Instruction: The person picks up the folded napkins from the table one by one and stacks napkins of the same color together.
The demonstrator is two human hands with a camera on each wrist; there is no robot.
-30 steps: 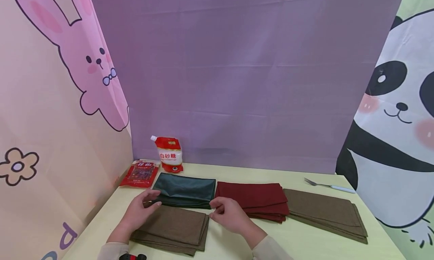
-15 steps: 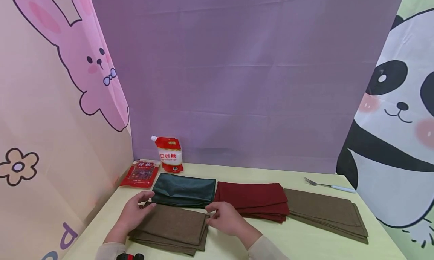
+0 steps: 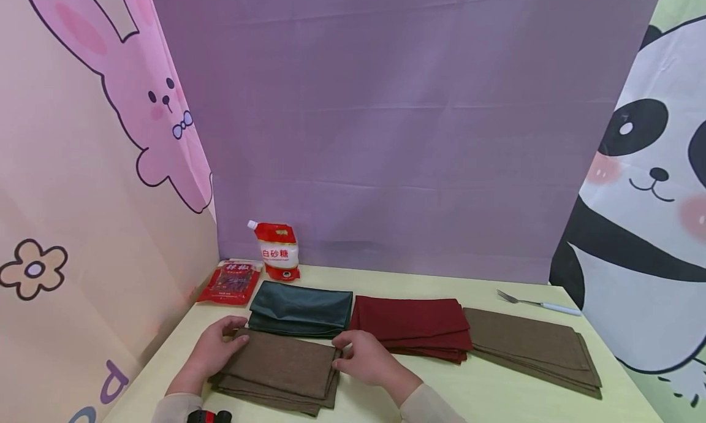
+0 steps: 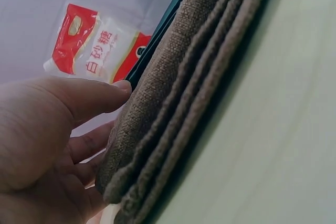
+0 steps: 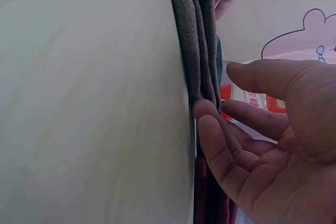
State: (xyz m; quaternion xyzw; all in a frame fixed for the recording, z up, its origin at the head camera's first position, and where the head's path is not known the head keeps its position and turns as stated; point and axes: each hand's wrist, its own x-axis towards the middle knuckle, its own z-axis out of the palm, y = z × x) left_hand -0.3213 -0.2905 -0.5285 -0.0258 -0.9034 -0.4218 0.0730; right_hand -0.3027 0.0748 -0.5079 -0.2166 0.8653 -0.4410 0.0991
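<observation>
The folded brown cloth (image 3: 281, 369) is lying on the counter (image 3: 496, 389) at 6 o'clock. The left hand (image 3: 212, 348) is touching its 10 o'clock corner, the right hand (image 3: 364, 360) its 2 o'clock corner, each grip relaxed, fingers apart. A green cloth (image 3: 302, 308) is lying just beyond.

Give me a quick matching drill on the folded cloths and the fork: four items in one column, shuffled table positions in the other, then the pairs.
Items:
1. green cloth
2. red cloth
3. near brown cloth
4. fork

Places:
A. far right, by the panda backdrop
B. between both hands, at the front edge
C. just in front of the sugar pouch
D. middle of the row, between green and the other brown stack

Pairs: 1-C, 2-D, 3-B, 4-A
</observation>
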